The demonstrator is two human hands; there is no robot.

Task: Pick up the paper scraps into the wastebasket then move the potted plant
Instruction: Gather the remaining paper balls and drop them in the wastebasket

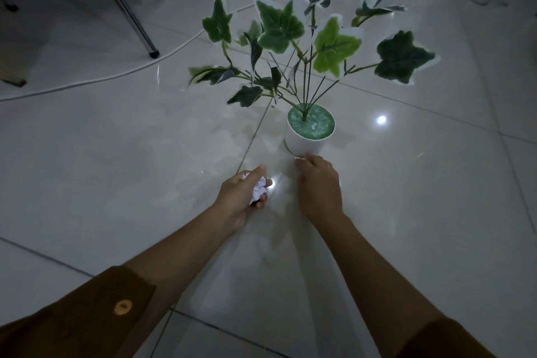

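White paper scraps (259, 187) clenched in left hand (242, 197), right hand (319, 183) pinching scrap beside potted plant (305, 136)

The tiled floor (116, 160) is glossy and smooth, mirroring lamp spots and leaf shapes. The potted plant (309, 136) has a smooth, matt white pot, plastic by its look, with grainy green filling; its leaves look like matt fabric with white rims. Crumpled white paper scraps (259, 189) are rough and creased. The chair leg (125, 6) is shiny metal. The brown sleeve (78, 320) is matt cloth.
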